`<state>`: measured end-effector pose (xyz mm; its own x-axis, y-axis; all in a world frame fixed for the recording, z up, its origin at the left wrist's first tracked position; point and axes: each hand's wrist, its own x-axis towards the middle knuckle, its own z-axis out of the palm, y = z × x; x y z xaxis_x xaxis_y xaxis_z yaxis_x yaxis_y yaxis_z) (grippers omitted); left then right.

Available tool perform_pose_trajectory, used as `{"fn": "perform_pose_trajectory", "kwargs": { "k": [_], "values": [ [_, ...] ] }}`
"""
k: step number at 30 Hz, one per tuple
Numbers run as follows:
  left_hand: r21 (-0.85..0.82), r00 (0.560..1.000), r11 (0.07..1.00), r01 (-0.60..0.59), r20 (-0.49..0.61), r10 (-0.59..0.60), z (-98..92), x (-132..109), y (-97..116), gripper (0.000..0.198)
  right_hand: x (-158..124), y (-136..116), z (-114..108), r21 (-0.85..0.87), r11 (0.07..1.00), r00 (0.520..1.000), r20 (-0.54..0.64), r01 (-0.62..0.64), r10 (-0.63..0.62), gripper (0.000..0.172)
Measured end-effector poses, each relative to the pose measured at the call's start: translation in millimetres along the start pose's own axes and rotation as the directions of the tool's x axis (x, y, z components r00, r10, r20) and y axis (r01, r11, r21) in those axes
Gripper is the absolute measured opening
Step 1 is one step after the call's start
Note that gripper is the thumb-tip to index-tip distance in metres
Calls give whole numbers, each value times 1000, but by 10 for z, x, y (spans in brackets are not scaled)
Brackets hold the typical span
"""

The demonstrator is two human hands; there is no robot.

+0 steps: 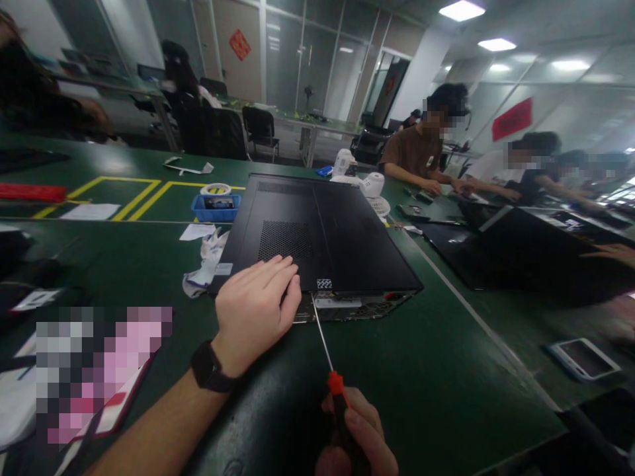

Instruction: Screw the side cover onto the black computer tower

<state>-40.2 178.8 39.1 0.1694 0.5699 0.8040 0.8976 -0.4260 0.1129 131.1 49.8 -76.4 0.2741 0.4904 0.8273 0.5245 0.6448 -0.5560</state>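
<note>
A black desktop computer case point(317, 231) lies flat on the green table point(436, 383), its rear panel facing me. My left hand point(255, 307), with a black watch on the wrist, rests on the case's near left corner, fingers together and curled over the edge. My right hand point(357, 439) is closed round the handle of a red and black screwdriver point(330, 360). The screwdriver's thin shaft reaches up to the case's rear edge, just below a small checkered sticker point(323, 283).
A blue tray point(215, 206) with a tape roll, a crumpled white glove point(208, 258) and papers lie left of the case. Small white fans point(372, 188) stand behind it. Other people work at the right beside another dark case point(526, 251). A phone point(583, 358) lies at right.
</note>
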Motion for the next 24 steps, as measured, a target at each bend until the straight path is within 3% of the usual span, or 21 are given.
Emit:
{"fn": "perform_pose_trajectory", "kwargs": {
  "k": [14,24],
  "values": [
    [-62,1000,998,13,-21,-14,11,1,-23,23,36,178,-37,17,986,984,70,165,-166,37],
    [-68,999,997,19,-29,-21,3,-2,-8,24,177,136,-22,-7,981,976,102,196,-194,36]
  ]
}}
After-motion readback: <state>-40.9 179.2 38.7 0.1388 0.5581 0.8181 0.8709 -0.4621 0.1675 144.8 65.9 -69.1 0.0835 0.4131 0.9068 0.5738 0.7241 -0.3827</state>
